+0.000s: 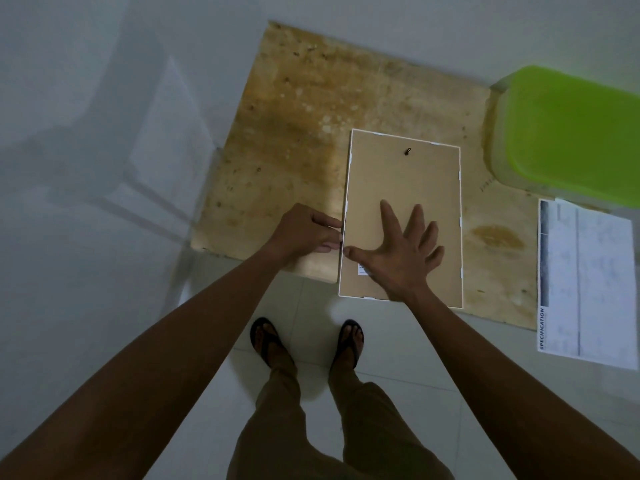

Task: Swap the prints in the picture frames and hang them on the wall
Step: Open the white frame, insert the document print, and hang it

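Stained desk [294, 133]: my right hand [405, 251] lies spread flat on the face-down picture frame [405, 174]; left hand [301, 233] fingers [329, 221] pinch its left edge.

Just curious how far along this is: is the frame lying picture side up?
No, the frame lies face down: the hook on its brown back points up, and the right hand presses flat on that back.

Bare table [294, 116] lies open left of and beyond the picture frame [405, 174]. At the right, a green-lidded box [571, 133] blocks the far corner and a printed sheet [595, 282] covers the near edge.
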A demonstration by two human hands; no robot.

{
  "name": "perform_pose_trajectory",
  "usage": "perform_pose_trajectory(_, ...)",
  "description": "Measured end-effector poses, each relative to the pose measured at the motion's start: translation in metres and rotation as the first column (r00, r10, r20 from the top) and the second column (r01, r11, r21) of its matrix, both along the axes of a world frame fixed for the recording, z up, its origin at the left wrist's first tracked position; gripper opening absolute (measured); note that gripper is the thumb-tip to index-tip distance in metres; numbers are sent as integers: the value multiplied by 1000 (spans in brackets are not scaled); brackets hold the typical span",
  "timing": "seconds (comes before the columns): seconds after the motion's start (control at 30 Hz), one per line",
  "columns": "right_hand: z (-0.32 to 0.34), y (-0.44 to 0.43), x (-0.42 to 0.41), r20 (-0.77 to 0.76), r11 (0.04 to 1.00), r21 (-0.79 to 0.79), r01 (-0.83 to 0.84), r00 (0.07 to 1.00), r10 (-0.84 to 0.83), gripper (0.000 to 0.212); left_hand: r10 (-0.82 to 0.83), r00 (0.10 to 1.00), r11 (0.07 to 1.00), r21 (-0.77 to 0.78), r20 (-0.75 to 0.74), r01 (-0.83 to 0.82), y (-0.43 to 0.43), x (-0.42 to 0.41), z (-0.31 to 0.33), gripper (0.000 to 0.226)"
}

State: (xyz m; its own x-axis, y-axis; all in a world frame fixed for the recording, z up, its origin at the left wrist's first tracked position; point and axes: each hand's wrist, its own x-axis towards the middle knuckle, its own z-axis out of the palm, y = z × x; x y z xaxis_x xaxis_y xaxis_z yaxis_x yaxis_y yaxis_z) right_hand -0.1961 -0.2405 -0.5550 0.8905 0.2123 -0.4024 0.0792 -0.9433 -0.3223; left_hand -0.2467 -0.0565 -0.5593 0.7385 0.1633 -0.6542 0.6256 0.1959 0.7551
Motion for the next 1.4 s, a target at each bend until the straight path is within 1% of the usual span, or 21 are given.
perform_pose_trajectory(0.23,0,1,0,6,1000,-3,2,1000,-2,111,7,1000,1000,20,4,-7,-2,-1,2,27)
perform_pose_trajectory(0.33,0,1,0,8,1000,-7,5,1000,-5,112,16,1000,999,43,-2,-16,-3,-1,4,29)
perform_pose_trajectory(0.43,2,1,-1,3,1000,0,10,1000,-10,111,6,1000,997,81,-12,-5,-3,1,8,26)
perform_pose_trajectory(0.73,-1,3,-4,28,1000,-2,18,999,-18,106,46,991,995,89,-123,-36,-8,10,22,15)
perform_pose_trajectory(1.03,-1,8,-2,41,999,-10,50,998,-49,110,100,985,985,152,-138,-78,-12,15,21,18)
perform_pose_trajectory(1.23,-1,8,1,46,999,-26,34,998,-33,111,77,987,992,112,-144,-61,-9,18,21,21)
perform_pose_trajectory(1.3,-1,6,1,32,999,-31,6,999,-5,111,79,986,991,117,-145,-62,-8,18,20,21)
perform_pose_trajectory(1.4,-4,-2,0,52,998,-55,-39,998,42,110,85,985,991,119,-148,-67,-10,17,18,17)
